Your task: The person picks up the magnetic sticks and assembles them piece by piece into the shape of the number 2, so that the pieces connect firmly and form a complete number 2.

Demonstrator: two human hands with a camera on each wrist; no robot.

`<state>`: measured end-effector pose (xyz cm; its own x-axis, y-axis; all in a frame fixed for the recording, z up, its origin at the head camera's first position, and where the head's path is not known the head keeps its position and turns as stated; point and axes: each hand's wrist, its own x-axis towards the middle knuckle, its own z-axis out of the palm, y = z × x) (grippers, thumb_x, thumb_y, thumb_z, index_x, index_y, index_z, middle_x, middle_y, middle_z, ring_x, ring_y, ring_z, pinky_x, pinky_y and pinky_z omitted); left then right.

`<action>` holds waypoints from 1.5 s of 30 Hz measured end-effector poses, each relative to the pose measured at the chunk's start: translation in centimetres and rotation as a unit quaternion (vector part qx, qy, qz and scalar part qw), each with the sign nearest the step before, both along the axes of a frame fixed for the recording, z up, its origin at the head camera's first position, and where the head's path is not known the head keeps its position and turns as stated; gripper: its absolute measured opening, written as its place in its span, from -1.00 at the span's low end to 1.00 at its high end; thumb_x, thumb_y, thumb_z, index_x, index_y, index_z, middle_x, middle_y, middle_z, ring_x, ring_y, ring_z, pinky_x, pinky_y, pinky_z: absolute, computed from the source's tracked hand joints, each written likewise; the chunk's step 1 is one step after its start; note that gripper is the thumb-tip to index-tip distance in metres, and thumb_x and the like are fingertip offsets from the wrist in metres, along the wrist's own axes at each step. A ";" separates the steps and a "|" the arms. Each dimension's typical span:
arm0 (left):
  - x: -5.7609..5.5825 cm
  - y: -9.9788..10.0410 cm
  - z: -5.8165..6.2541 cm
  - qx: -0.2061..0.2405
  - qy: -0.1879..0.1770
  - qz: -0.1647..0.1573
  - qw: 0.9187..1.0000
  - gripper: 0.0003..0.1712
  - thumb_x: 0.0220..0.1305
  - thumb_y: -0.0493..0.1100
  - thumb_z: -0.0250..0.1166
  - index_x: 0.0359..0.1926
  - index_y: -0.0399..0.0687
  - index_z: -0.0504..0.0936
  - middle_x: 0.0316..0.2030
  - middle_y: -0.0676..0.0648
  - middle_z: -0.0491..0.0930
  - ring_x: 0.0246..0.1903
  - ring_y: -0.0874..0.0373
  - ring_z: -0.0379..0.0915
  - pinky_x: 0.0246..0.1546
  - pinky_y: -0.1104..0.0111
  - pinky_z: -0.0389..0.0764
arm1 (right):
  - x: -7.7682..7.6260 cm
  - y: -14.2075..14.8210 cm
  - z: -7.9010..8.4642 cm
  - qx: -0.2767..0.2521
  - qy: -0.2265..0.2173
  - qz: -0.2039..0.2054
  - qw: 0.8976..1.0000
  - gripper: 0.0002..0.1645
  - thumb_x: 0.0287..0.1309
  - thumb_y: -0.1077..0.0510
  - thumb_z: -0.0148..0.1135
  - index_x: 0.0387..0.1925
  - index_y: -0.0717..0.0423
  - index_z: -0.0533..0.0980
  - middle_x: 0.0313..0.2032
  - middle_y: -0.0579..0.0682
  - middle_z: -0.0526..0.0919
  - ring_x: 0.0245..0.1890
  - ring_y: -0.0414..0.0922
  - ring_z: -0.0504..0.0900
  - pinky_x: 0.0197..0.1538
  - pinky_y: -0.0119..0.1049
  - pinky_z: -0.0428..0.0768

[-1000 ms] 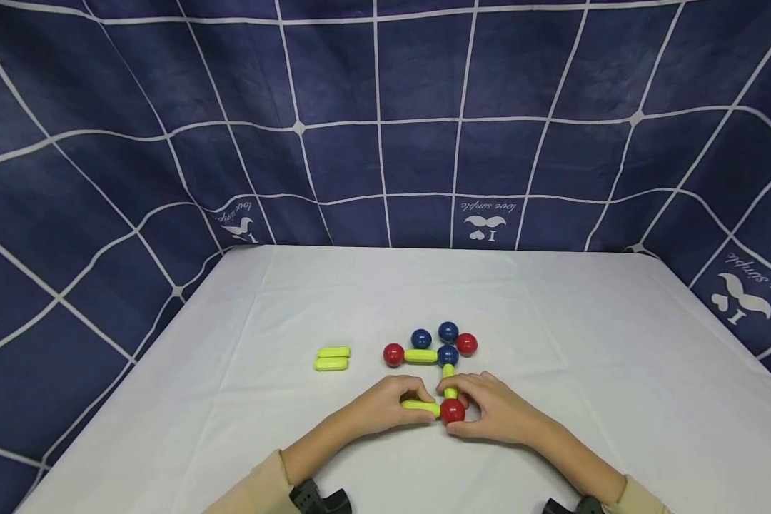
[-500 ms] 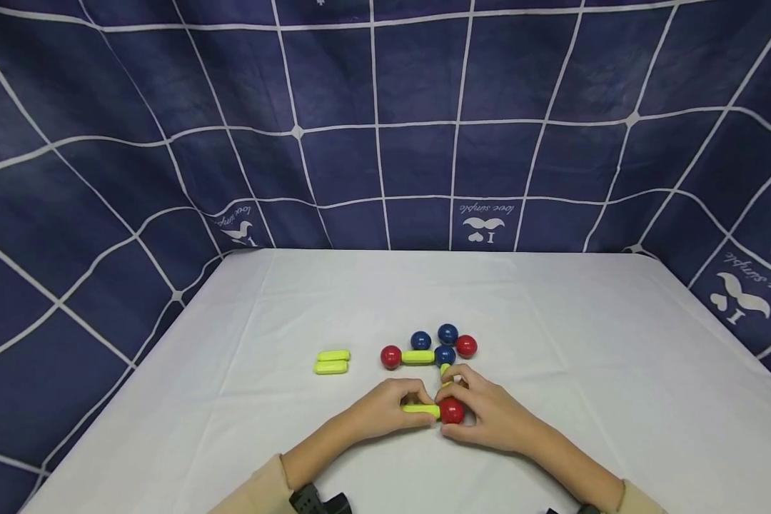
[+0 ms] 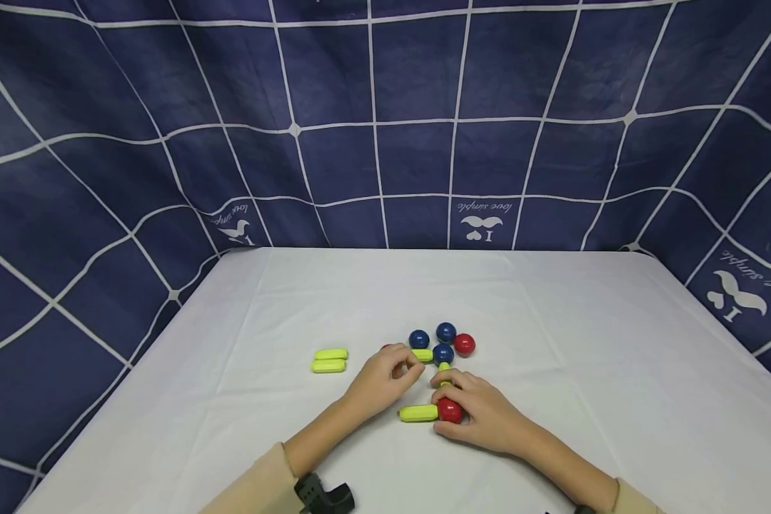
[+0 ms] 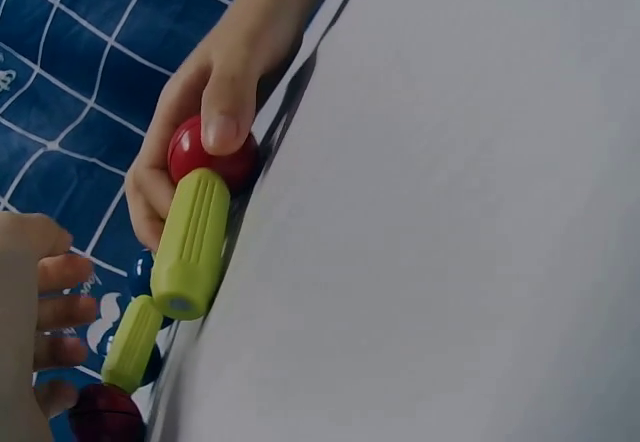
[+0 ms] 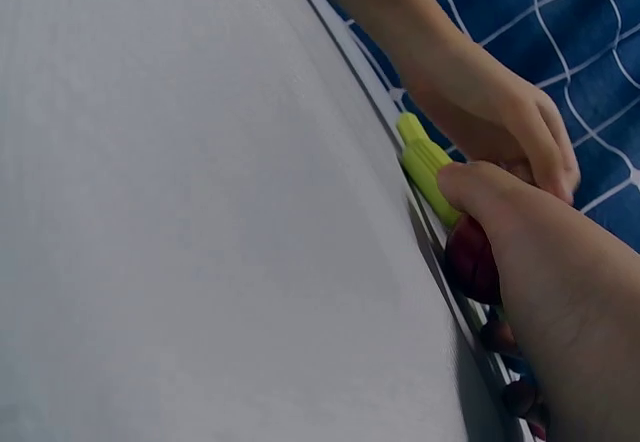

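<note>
My right hand (image 3: 488,410) grips the near red ball (image 3: 450,410) between thumb and fingers, with the thumb on top of it in the left wrist view. A yellow-green rod (image 3: 418,413) sticks out leftward from this ball. Another rod (image 3: 445,367), partly behind the right fingers, leads to a blue ball (image 3: 443,354). From there a third rod (image 3: 422,355) runs left towards a second red ball (image 4: 105,414), mostly hidden in the head view. My left hand (image 3: 380,380) hovers beside that end, fingers loosely bent and holding nothing visible.
Two loose yellow-green rods (image 3: 329,360) lie side by side at the left. Behind the joined pieces sit two blue balls (image 3: 446,332) and a red ball (image 3: 465,345). A white cloth covers the table (image 3: 552,321); a blue checked curtain (image 3: 334,164) stands behind.
My left hand has let go of the near rod and moved forward, now covering part of the far red ball. The right hand keeps its grip on the near red ball.
</note>
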<state>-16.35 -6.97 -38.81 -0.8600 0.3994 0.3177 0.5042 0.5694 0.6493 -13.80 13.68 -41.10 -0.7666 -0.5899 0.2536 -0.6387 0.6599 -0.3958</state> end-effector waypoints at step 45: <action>1.1 -1.0 1.0 0.009 -0.014 0.048 0.999 -0.66 0.06 0.14 0.29 -0.25 0.08 0.47 -0.47 0.13 0.38 -0.44 0.25 0.28 -0.43 0.50 0.34 | 0.0 0.0 -0.2 0.000 -0.010 -0.006 1.000 -0.75 -0.01 -0.25 0.20 -0.29 -0.34 0.47 -0.03 -0.33 0.42 -0.09 -0.28 0.42 -0.09 -0.24 0.45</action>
<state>-15.27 -7.94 -37.82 -0.9032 0.3085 0.2984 0.4283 0.6031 0.6729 -13.76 13.68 -41.33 -0.7786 -0.5806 0.2379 -0.6226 0.6677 -0.4082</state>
